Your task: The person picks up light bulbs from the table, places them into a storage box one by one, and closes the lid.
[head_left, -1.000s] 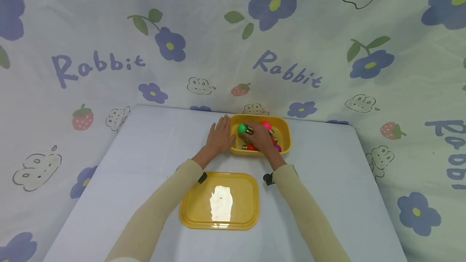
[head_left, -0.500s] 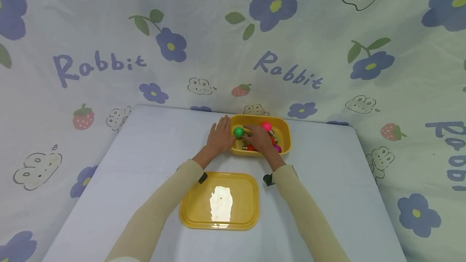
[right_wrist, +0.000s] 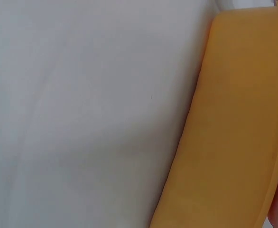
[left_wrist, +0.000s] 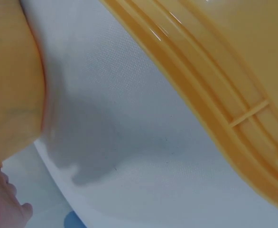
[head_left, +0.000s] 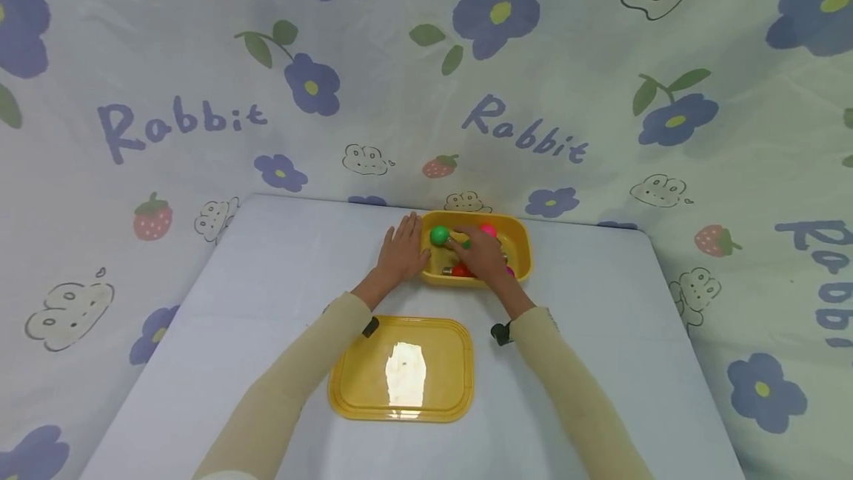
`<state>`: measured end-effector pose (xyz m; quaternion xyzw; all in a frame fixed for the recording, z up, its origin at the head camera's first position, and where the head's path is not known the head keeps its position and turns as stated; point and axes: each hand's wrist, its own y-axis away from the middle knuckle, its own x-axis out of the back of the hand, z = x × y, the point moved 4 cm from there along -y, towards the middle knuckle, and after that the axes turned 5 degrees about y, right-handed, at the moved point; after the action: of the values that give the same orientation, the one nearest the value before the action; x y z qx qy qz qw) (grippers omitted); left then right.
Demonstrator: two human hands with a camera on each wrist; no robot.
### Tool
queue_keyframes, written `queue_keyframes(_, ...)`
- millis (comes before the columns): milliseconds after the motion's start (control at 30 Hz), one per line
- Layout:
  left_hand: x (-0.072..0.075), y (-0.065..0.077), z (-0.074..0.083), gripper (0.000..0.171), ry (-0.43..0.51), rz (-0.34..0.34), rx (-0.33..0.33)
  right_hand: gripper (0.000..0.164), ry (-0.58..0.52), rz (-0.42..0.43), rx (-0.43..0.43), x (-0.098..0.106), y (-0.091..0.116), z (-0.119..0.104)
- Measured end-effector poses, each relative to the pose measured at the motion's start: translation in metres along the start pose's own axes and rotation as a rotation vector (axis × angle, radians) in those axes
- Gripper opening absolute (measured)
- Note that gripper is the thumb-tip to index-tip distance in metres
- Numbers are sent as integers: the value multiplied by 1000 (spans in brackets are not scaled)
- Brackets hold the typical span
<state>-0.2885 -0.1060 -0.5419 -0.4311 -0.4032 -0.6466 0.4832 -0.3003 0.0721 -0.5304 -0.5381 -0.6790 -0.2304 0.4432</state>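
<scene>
A yellow plastic box (head_left: pixel 522 261) at the table's far edge holds small coloured light bulbs. My left hand (head_left: pixel 400 252), fingers straight, rests against the box's left wall; its fingertips (left_wrist: pixel 8 204) show at the lower left in the left wrist view. My right hand (head_left: pixel 483 252) reaches inside and pinches a green bulb (head_left: pixel 466 244), mostly hidden by the fingers. Another green bulb (head_left: pixel 439 235) lies at the box's left end, near the thumb. A red bulb (head_left: pixel 460 270) lies by the front wall, and a pink bulb (head_left: pixel 489 230) shows behind the right hand.
A flat yellow lid (head_left: pixel 360 372) lies on the white table (head_left: pixel 266 302), nearer than the box and between the forearms. A patterned curtain (head_left: pixel 400 95) hangs behind the table. In the right wrist view the box's outer wall (right_wrist: pixel 234 118) fills the right side.
My right hand has let go of the first green bulb at the box's left end. It has shifted slightly right and taken hold of another green bulb. My left hand stays put.
</scene>
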Motion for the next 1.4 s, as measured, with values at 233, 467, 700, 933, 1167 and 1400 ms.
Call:
queue_keyframes(233, 2, 1, 1, 76, -3, 3, -1, 31, -23, 20, -15, 14, 16, 16)
queue_keyframes(467, 2, 1, 2, 77, -8, -6, -1, 33, 36, 72, 67, 30, 42, 29)
queue_keyframes(700, 4, 1, 2, 77, -21, -10, -6, 47, 171, 79, 100, 51, 70, 44)
queue_keyframes(933, 9, 2, 1, 74, -10, -48, -11, 55, 327, 51, 69, 73, 97, 74)
queue_keyframes(1167, 12, -2, -11, 66, 8, -45, -9, 57, 409, 49, -2, 90, 114, 94)
queue_keyframes(1400, 14, 1, -11, 66, 36, -70, -14, 53, 401, 67, -29, 92, 133, 105)
